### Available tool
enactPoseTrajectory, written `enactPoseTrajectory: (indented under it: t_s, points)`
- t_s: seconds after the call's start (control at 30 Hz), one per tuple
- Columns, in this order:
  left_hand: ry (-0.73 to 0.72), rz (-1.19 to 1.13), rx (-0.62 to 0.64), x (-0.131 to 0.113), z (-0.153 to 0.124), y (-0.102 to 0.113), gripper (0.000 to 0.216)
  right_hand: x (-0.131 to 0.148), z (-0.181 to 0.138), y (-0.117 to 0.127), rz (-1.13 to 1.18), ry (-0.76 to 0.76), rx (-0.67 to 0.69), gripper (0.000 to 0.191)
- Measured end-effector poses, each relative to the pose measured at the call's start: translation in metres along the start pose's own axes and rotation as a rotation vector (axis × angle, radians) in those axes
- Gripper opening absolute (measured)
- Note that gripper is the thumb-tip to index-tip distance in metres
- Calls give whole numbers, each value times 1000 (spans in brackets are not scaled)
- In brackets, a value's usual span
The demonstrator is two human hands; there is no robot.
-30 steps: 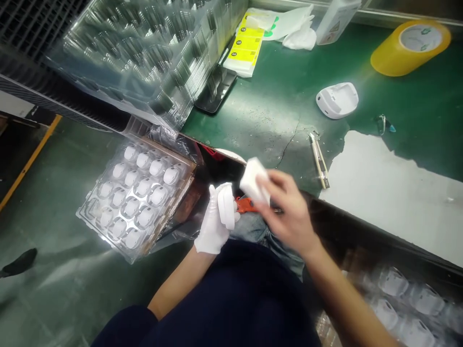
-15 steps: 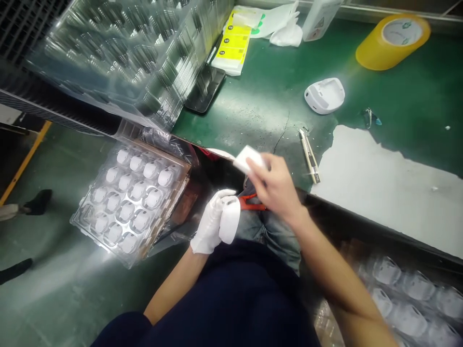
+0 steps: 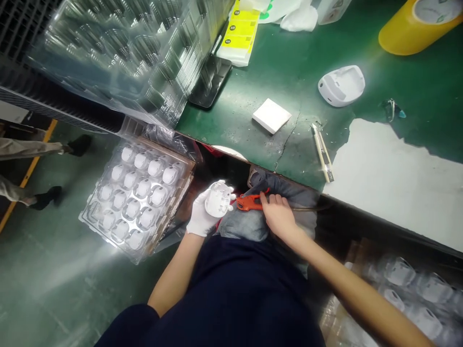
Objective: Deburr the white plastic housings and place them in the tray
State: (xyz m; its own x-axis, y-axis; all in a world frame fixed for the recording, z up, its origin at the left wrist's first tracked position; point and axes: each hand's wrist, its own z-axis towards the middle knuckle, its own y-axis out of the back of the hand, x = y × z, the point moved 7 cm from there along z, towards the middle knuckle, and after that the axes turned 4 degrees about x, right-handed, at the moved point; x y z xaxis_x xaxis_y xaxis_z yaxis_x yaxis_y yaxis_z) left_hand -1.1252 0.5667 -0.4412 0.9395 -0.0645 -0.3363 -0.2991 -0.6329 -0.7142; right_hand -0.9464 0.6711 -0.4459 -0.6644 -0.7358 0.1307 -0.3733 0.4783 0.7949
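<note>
My left hand (image 3: 201, 215), in a white glove, holds a white rounded plastic housing (image 3: 217, 200) with its hollow inside facing up. My bare right hand (image 3: 282, 219) has its fingers closed around an orange air blow gun (image 3: 249, 202) above my lap, and a thin hose trails off to the right. The gun's front end is close to the housing. On the green bench (image 3: 231, 115) lies a white square block (image 3: 272, 116). Farther right rests another white plastic housing (image 3: 342, 86).
A utility knife (image 3: 323, 154) lies beside a white sheet (image 3: 398, 178). Yellow tape (image 3: 415, 29) stands at the back right. Stacked clear trays (image 3: 119, 62) fill the back left. Trays of white parts (image 3: 132, 207) sit left and lower right. A person's legs (image 3: 29, 149) show far left.
My right hand has put the white block down on the bench and taken hold of the orange air gun. My left hand has turned the housing so its inside faces up.
</note>
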Motion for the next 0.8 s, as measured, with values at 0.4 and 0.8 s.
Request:
enactPoseTrajectory:
  t_s: [0.4,0.8]
  points:
    - [-58,186,-220,-24,103,129,34,-56,-75,19,85,-138,294,23]
    - [6,221,-54,13,136,122,57,-82,-104,5,218,-361,381,30]
